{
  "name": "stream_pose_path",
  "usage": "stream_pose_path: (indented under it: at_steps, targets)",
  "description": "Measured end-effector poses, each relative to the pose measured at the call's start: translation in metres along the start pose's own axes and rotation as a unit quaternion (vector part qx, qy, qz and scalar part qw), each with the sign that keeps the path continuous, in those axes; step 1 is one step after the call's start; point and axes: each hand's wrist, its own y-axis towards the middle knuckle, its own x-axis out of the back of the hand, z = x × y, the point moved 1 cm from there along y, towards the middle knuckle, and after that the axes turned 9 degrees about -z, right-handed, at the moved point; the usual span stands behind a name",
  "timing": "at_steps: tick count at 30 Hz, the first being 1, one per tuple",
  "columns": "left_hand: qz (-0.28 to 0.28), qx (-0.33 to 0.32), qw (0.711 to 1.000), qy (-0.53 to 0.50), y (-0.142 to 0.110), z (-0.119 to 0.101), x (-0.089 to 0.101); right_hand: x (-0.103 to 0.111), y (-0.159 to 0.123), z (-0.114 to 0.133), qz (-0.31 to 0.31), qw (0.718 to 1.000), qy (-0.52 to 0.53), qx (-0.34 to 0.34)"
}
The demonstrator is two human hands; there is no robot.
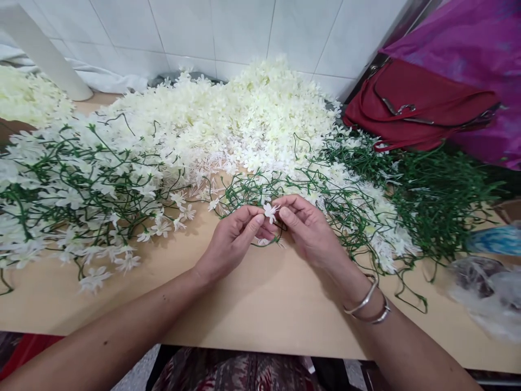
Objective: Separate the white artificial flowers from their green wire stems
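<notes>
Over the middle of the table, my left hand [240,233] pinches a small white artificial flower [270,212] between thumb and fingers. From the other side, my right hand [305,225] is closed at the flower's thin white stamens, thumb against forefinger. A green plastic stem [266,243] curves below the fingers, partly hidden by them. Just beyond both hands lie tangled green stems [252,187] mixed with white flowers. Two silver bangles circle my right wrist.
A large heap of loose cream-white flowers [260,108] rests against the tiled wall. Flowers on stems [81,184] are piled left; bare green stems [439,195] lie right. A red handbag [423,103] and a plastic bag [488,293] are on the right. A white pole [52,54] stands back left.
</notes>
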Motion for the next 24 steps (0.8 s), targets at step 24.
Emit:
stream_pose_path:
  at_steps: [24]
  targets:
    - [0.033, -0.027, 0.994, 0.098, -0.001, 0.008, 0.004, -0.005, -0.004, -0.006, 0.01, 0.996, -0.058, 0.061]
